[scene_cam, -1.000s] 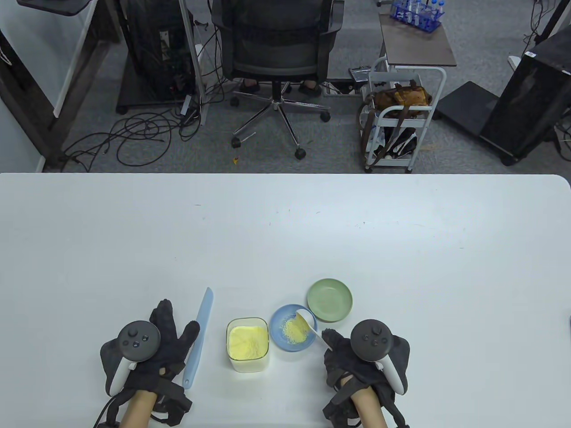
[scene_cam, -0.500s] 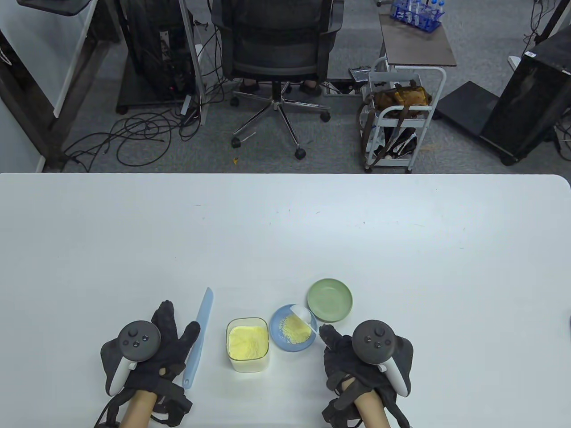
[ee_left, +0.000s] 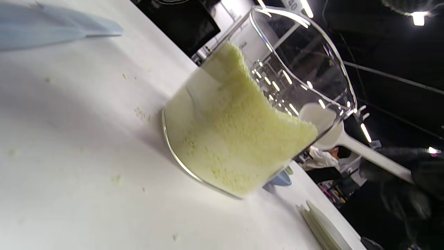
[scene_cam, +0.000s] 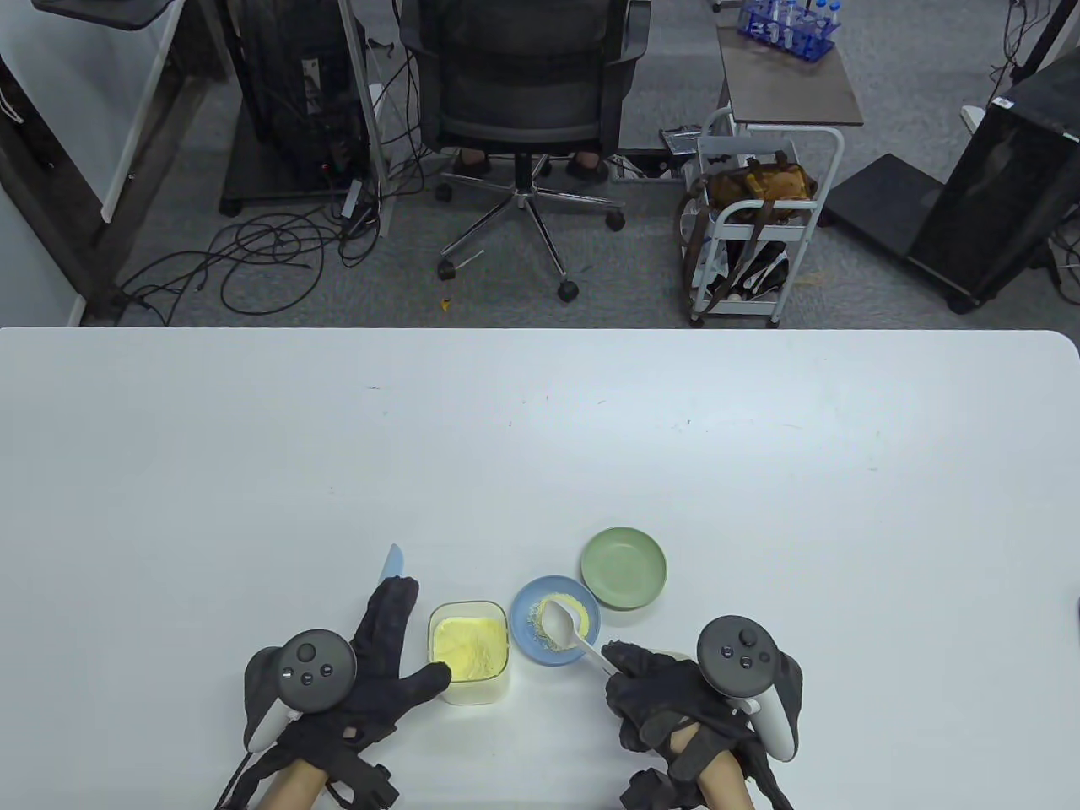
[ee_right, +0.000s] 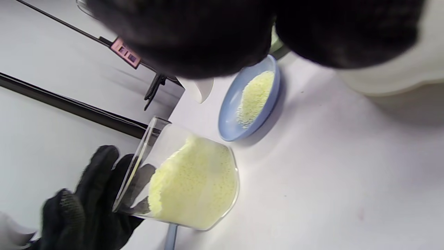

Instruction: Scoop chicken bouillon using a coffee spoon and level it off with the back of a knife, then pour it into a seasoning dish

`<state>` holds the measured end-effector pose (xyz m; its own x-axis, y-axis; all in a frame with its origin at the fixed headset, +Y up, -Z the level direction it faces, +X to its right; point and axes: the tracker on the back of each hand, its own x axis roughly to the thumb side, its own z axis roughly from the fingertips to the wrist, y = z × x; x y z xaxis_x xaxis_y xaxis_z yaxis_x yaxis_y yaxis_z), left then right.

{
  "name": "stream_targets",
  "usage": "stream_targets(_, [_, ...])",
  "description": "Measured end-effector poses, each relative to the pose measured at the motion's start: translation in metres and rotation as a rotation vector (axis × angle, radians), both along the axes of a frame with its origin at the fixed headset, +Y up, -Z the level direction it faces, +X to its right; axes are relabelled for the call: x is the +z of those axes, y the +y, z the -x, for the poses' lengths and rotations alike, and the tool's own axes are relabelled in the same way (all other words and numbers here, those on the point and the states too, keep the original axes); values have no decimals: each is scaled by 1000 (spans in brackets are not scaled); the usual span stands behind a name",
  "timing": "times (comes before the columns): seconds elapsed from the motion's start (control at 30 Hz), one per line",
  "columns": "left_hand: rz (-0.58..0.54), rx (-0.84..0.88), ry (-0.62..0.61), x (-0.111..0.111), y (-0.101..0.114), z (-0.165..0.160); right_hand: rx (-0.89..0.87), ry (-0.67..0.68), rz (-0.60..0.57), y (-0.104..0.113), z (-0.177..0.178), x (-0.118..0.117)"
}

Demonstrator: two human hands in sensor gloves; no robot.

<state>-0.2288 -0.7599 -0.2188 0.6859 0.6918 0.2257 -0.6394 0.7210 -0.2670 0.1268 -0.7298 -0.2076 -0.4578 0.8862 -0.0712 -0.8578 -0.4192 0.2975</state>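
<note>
On the white table (scene_cam: 540,439), spoon (scene_cam: 564,624) pinched by right hand (scene_cam: 675,700).

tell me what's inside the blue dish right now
The blue dish holds a small heap of yellow bouillon granules. The white spoon, held by the right hand, hangs over it and covers part of the heap in the table view.

Left hand (scene_cam: 371,666) lies spread, fingers straight; right hand (scene_cam: 666,700) curls, fingertips pinching.

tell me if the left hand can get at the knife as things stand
Probably yes. The knife lies flat on the table, mostly under the left hand, whose fingers stretch over it; nothing sits between them.
</note>
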Motion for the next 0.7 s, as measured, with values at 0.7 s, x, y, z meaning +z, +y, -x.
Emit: stream_targets(0.7, [99, -40, -29, -3, -15, -1, 379, 162, -124, 40, 98, -40])
